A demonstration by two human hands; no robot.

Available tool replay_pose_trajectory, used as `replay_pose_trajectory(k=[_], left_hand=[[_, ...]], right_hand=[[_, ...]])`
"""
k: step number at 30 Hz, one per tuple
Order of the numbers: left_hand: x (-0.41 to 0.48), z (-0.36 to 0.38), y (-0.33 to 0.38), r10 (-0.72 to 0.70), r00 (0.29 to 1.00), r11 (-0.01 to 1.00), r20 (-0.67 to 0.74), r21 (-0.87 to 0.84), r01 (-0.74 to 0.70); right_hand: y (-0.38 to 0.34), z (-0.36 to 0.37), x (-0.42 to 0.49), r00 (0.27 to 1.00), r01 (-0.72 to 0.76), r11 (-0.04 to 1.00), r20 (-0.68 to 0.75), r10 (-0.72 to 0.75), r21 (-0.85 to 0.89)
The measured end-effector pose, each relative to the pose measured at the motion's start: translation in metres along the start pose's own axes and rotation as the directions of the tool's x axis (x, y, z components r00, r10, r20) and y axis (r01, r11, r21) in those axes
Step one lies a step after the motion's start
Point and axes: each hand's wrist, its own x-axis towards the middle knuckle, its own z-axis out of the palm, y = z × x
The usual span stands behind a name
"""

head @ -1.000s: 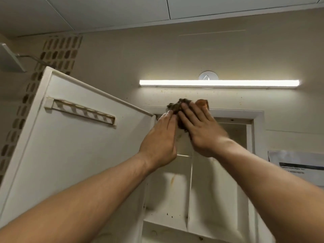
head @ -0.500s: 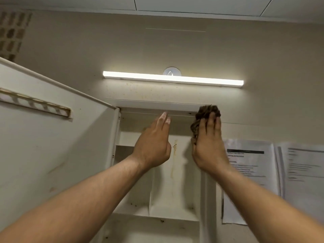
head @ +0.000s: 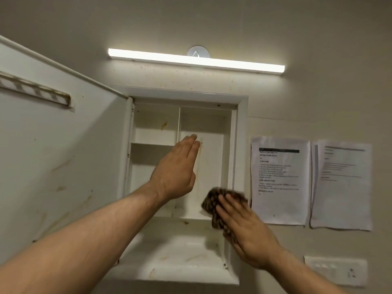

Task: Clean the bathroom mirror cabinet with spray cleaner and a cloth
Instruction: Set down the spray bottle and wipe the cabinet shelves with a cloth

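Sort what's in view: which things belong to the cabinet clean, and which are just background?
Job:
- cabinet, with its open door
- cloth, pressed at the cabinet's right edge by the flat right hand
- left hand, raised and holding nothing
- no spray bottle in view

Background:
- light bar
- papers on the wall
- switch plate

The cabinet (head: 184,96) is mounted ahead of you, its door (head: 53,166) swung out to the left. A light bar (head: 196,60) sits on the wall above it. Right of the cabinet hangs a sheet (head: 280,181), a second sheet (head: 341,185) beside it, and a switch plate (head: 335,270) below them. Your left grip (head: 176,170) is before the inner divider (head: 178,124) (contact cannot be judged). The cloth (head: 214,202) lies between your right grip (head: 244,230) and the cabinet's right edge, low down.
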Motion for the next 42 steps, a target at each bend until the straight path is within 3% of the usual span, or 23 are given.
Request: replay_pose_trajectory(k=[3, 7, 11, 15, 19, 21, 23, 25, 27, 29, 31, 33, 35, 37, 39, 42], left_hand=[[-0.008, -0.002, -0.002, 0.012, 0.999, 0.999, 0.049, 0.046, -0.014], [-0.018, -0.006, -0.001, -0.008, 0.997, 0.999, 0.078, 0.048, 0.004], [-0.028, -0.012, -0.002, 0.017, 0.996, 0.998, 0.09, 0.052, -0.022], [-0.028, -0.019, -0.009, 0.008, 0.999, 0.998, 0.054, 0.063, -0.011], [-0.023, -0.017, -0.02, -0.044, 0.998, 0.996, 0.039, 0.075, 0.041], [-0.018, -0.011, -0.025, -0.072, 0.995, 0.992, 0.065, 0.108, 0.064], [-0.012, -0.006, -0.031, -0.123, 0.987, 0.983, 0.1, 0.152, 0.107], [-0.005, -0.002, -0.037, -0.166, 0.976, 0.976, 0.137, 0.162, 0.143], [0.001, 0.001, -0.044, -0.167, 0.975, 0.979, 0.143, 0.145, 0.146], [0.008, 0.006, -0.049, -0.151, 0.978, 0.985, 0.144, 0.108, 0.136], [0.012, 0.01, -0.053, -0.139, 0.98, 0.989, 0.14, 0.068, 0.131], [0.014, 0.013, -0.055, -0.13, 0.983, 0.991, 0.129, 0.048, 0.125], [0.013, 0.013, -0.057, -0.115, 0.985, 0.993, 0.128, 0.046, 0.11], [0.012, 0.015, -0.057, -0.121, 0.986, 0.992, 0.113, 0.032, 0.118], [0.012, 0.016, -0.054, -0.132, 0.986, 0.991, 0.106, 0.002, 0.132], [0.011, 0.018, -0.052, -0.148, 0.985, 0.988, 0.09, -0.015, 0.15]], right_hand=[[-0.009, 0.01, -0.04, 0.988, 0.128, 0.989, 0.098, -0.121, -0.069], [-0.033, 0.016, -0.054, 0.994, 0.056, 0.996, 0.093, -0.05, -0.072], [-0.052, 0.033, -0.058, 0.98, 0.156, 0.983, 0.143, -0.141, -0.096], [-0.029, 0.006, -0.003, 0.984, 0.177, 0.971, 0.044, -0.172, -0.162], [0.001, -0.049, 0.083, 0.963, 0.093, 0.986, -0.239, -0.124, -0.138], [0.008, -0.076, 0.122, 0.907, 0.003, 1.0, -0.422, -0.015, -0.031], [0.007, -0.092, 0.155, 0.793, -0.172, 0.974, -0.566, 0.225, 0.147], [-0.002, -0.097, 0.177, 0.701, -0.331, 0.877, -0.532, 0.475, 0.347], [-0.01, -0.087, 0.19, 0.76, -0.353, 0.851, -0.412, 0.503, 0.387], [-0.01, -0.07, 0.201, 0.85, -0.295, 0.904, -0.346, 0.396, 0.311], [0.003, -0.059, 0.222, 0.844, -0.278, 0.917, -0.383, 0.376, 0.287], [0.016, -0.053, 0.249, 0.745, -0.379, 0.853, -0.428, 0.512, 0.36], [0.02, -0.038, 0.27, 0.593, -0.521, 0.711, -0.398, 0.7, 0.472], [0.011, -0.013, 0.275, 0.542, -0.595, 0.614, -0.304, 0.783, 0.519], [-0.008, 0.014, 0.265, 0.659, -0.571, 0.677, -0.232, 0.715, 0.465], [-0.014, 0.032, 0.238, 0.885, -0.372, 0.867, -0.156, 0.44, 0.332]])
